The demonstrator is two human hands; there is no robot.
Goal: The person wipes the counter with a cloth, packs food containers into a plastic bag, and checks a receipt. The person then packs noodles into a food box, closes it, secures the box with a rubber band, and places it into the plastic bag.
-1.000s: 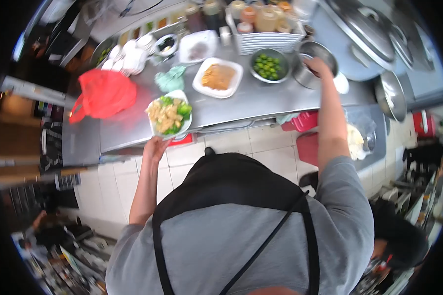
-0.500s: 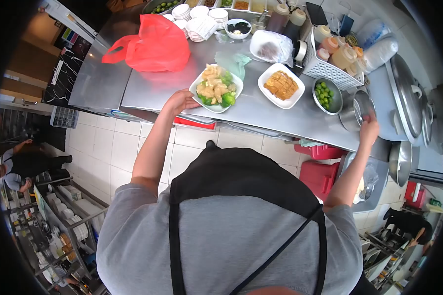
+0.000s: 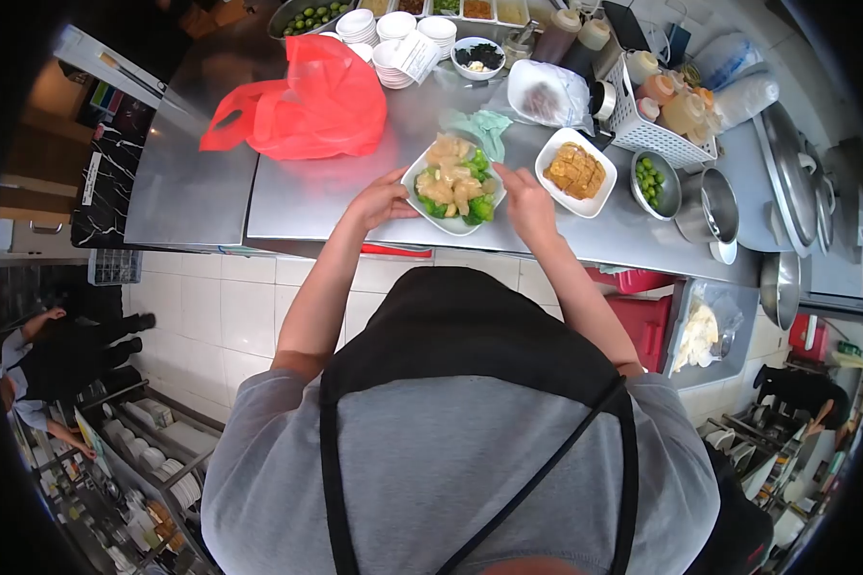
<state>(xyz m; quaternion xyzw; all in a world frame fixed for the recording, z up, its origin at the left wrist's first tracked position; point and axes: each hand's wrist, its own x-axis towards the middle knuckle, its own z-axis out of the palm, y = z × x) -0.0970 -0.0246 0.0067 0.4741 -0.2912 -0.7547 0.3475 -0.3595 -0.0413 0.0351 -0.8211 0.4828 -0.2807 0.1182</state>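
Observation:
A white square bowl (image 3: 454,227) of broccoli topped with pale brown pieces (image 3: 457,182) is between my two hands, at the front of the steel counter. My left hand (image 3: 382,201) grips its left rim. On the right rim, the fingers of my right hand (image 3: 527,204) are closed. Just behind the bowl lies a crumpled green cloth (image 3: 484,129). To the right stands a white dish (image 3: 576,208) with a browned, sliced food (image 3: 575,171). A metal bowl of small green fruits (image 3: 650,181) and a metal pot (image 3: 709,211) are farther right.
A red plastic bag (image 3: 321,110) lies on the counter (image 3: 187,192) at left. Behind are stacked white dishes (image 3: 393,62), a bowl of dark food (image 3: 478,57) and a white basket (image 3: 657,139) of bottles. Another person (image 3: 62,369) is at far left, one (image 3: 801,393) at far right.
My right hand has left the metal pot at the right and moved left to the bowl of broccoli, taking hold of its right rim. My left hand has stayed at the left rim.

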